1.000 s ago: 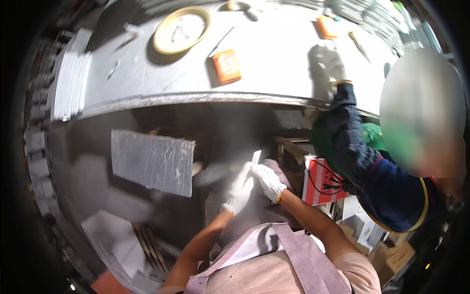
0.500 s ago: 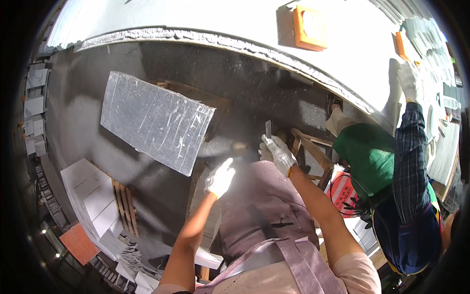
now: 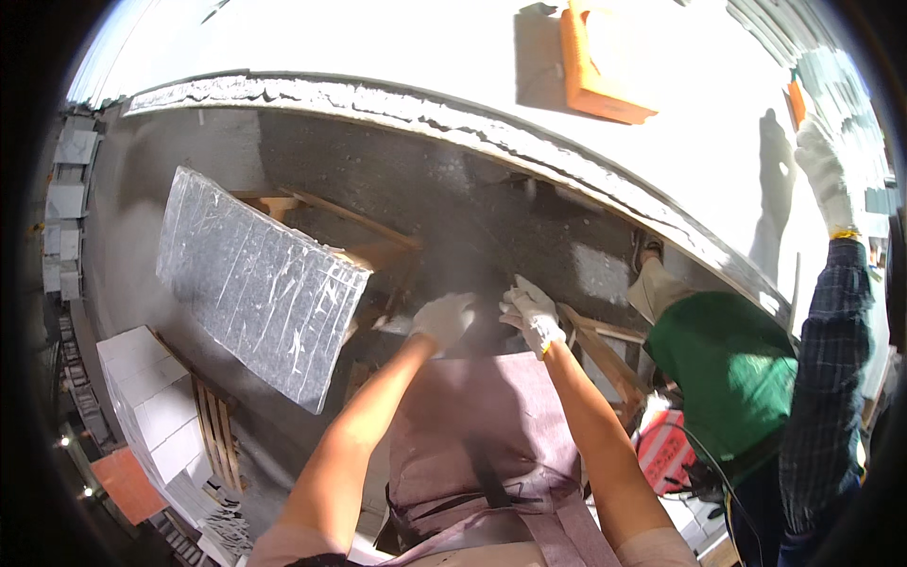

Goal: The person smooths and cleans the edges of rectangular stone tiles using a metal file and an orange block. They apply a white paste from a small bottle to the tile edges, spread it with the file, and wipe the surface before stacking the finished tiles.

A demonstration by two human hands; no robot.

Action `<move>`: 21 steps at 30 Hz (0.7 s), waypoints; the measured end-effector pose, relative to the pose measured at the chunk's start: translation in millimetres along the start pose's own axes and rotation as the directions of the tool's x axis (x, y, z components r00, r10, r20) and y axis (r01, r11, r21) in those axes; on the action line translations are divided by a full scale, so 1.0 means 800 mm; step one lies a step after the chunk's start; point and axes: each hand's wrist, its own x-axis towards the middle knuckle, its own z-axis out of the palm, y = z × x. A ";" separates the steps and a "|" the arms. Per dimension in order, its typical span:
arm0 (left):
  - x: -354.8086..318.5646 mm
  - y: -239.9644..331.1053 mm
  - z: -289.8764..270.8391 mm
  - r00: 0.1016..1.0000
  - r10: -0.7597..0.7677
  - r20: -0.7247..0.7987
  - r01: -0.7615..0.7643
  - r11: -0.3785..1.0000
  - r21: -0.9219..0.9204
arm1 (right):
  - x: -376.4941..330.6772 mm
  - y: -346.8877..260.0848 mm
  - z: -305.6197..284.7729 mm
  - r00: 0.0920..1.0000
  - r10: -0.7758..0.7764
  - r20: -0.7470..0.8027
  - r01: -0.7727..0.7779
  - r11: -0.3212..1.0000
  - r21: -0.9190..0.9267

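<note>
My left hand [image 3: 446, 321], in a white glove, is in front of my mauve apron [image 3: 482, 406]. Its fingers point inward and are smeared, so what they hold cannot be told. My right hand [image 3: 535, 317], gloved too, sits a little to the right with its fingers curled closed. The narrow flat metal tool in it showed plainly in the earlier picture; now it is almost wholly hidden. A gap separates the two hands. To the left, a dark grey stone slab [image 3: 260, 283] with pale streaks lies tilted on a wooden frame [image 3: 350, 222].
A long white slab [image 3: 378, 42] with a rough edge spans the far side, an orange block [image 3: 605, 71] on it. At right, a co-worker's gloved hand [image 3: 827, 175] rests near it; their green garment [image 3: 723, 369] is close. White blocks [image 3: 151, 397] stand at left.
My left hand has moved right and farther out, toward my right hand. The right hand has dropped slightly and its tool no longer shows clearly. The view has shifted, and the dust has thinned.
</note>
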 end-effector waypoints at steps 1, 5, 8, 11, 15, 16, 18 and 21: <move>0.020 -0.004 -0.004 1.000 0.012 0.004 -0.012 0.999 0.032 | 0.015 -0.002 0.000 0.999 -0.028 -0.031 0.027 0.999 -0.038; 0.127 -0.027 -0.010 0.993 -0.103 0.057 0.096 0.990 0.104 | 0.082 -0.009 -0.006 0.992 -0.110 -0.055 0.106 0.992 -0.072; 0.196 -0.064 0.001 0.993 -0.112 0.026 0.105 0.978 0.178 | 0.144 0.001 -0.007 0.987 -0.147 -0.072 0.146 0.989 -0.012; 0.260 -0.097 0.031 0.991 -0.132 0.010 0.126 0.962 0.244 | 0.203 0.025 -0.015 0.975 -0.203 -0.085 0.206 0.978 0.034; 0.334 -0.146 0.064 0.990 -0.131 -0.044 0.138 0.953 0.270 | 0.282 0.046 -0.017 0.972 -0.236 -0.004 0.236 0.970 0.065; 0.350 -0.157 0.070 0.986 -0.160 -0.038 0.165 0.945 0.281 | 0.298 0.050 -0.011 0.970 -0.222 -0.105 0.228 0.972 0.054; 0.382 -0.177 0.084 0.985 -0.164 -0.043 0.170 0.935 0.310 | 0.325 0.059 -0.003 0.965 -0.234 -0.115 0.244 0.967 0.077; 0.415 -0.209 0.104 0.988 -0.137 -0.074 0.154 0.930 0.335 | 0.361 0.077 0.005 0.960 -0.258 -0.112 0.267 0.960 0.085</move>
